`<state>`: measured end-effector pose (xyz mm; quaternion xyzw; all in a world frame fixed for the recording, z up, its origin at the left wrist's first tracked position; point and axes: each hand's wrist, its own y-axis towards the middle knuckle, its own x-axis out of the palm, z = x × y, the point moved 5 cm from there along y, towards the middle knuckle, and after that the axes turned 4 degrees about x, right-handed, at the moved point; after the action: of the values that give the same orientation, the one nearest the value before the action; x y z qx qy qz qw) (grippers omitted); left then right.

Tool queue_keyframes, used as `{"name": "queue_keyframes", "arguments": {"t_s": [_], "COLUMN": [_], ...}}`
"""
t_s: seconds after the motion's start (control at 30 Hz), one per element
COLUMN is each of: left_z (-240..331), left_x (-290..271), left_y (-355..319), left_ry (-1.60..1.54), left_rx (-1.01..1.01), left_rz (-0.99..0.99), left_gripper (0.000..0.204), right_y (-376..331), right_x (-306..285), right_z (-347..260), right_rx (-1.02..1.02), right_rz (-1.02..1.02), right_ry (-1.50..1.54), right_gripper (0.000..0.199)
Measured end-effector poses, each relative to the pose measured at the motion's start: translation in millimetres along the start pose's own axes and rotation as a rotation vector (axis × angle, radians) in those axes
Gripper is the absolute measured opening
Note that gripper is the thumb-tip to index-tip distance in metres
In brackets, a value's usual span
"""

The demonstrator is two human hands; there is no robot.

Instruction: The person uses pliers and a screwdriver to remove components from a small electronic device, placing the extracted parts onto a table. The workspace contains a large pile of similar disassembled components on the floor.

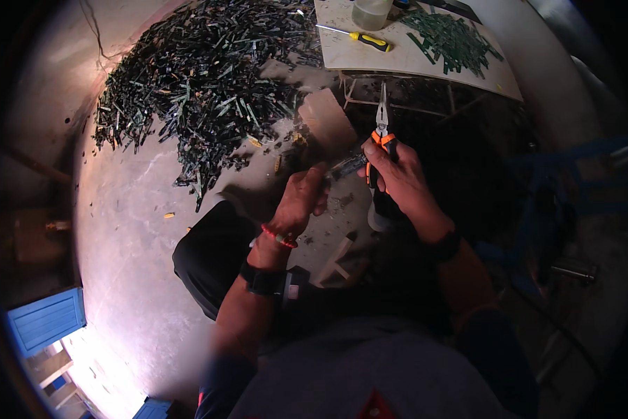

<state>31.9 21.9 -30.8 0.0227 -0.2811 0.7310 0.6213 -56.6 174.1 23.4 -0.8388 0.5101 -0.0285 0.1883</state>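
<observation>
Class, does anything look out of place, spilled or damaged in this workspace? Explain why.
A few small yellow pieces lie on the floor, apart from the heap of dark strips, so they look like strays. The heap itself sprawls loosely, as if tipped out.

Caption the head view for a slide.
Right hand holding pliers, left hand nearby, dark strips heaped on the floor.
</observation>
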Motion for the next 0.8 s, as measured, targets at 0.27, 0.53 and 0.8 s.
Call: {"name": "queue_keyframes", "arguments": {"t_s": [0.27,0.53,0.8], "left_z": [-4,-7,-5], "left_x": [14,15,18], "left_y": [-4,-6,-4], "left_ry": [-0.142,-0.144,-0.02], "left_rx": [-0.265,-0.264,-0.06], "left_rz": [-0.138,-0.149,-0.097], "left_gripper": [0.041,0.046,0.049], "right_y": [2,2,5], "right_x": [-8,-5,18], "right_z": [-2,-3,20], "right_rx": [0.001,-0.034,0.048], "right_rz": [-0.004,-0.01,-0.056], "right_ry": [0.02,0.053,0.54], "right_gripper": [0.031,0.031,0.038]}}
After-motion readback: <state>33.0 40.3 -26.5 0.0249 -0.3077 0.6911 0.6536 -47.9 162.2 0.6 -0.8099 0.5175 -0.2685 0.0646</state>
